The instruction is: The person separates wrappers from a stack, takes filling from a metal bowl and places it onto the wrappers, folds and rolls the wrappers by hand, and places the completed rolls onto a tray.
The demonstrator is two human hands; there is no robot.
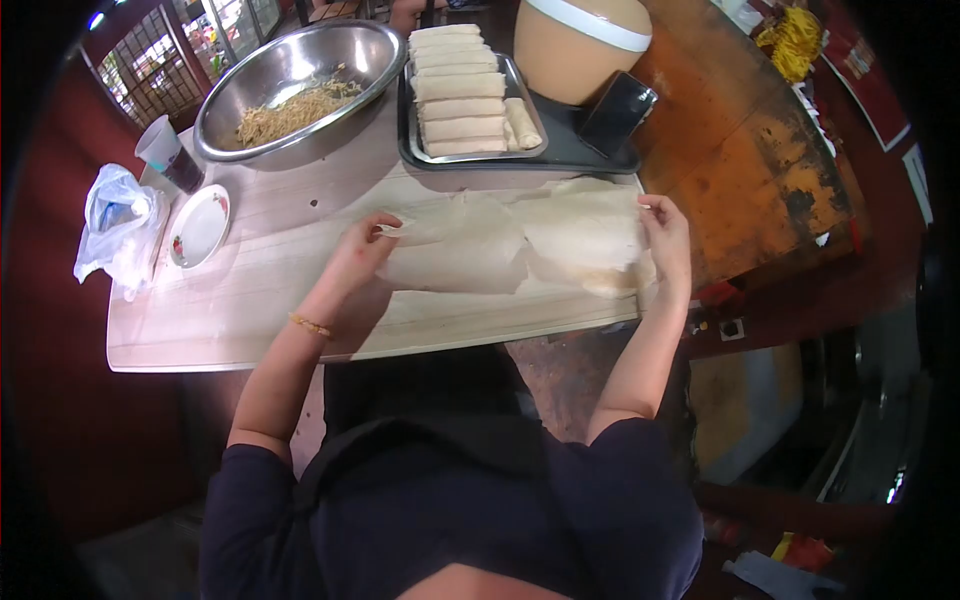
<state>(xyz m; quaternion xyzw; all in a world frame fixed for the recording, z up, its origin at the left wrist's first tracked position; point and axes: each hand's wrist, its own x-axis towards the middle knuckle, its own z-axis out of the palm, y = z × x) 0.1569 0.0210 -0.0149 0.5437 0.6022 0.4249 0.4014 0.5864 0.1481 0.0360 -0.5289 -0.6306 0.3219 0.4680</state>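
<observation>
Two thin, pale wrapper sheets lie side by side on the table, the left wrapper slightly overlapping or touching the right wrapper. My left hand pinches the left wrapper's outer edge, where a bit of it sticks up between thumb and fingers. At the far side of the right wrapper, my right hand has its thumb and fingertips closed on the edge. A brownish patch shows near that sheet's lower right corner. Beyond the wrappers, a metal tray carries stacked rolls, with a few smaller ones at its right side.
A large steel bowl with shredded filling stands at the back left. Near it are a plastic cup, a small plate and a plastic bag. A black phone-like object leans against a tan container.
</observation>
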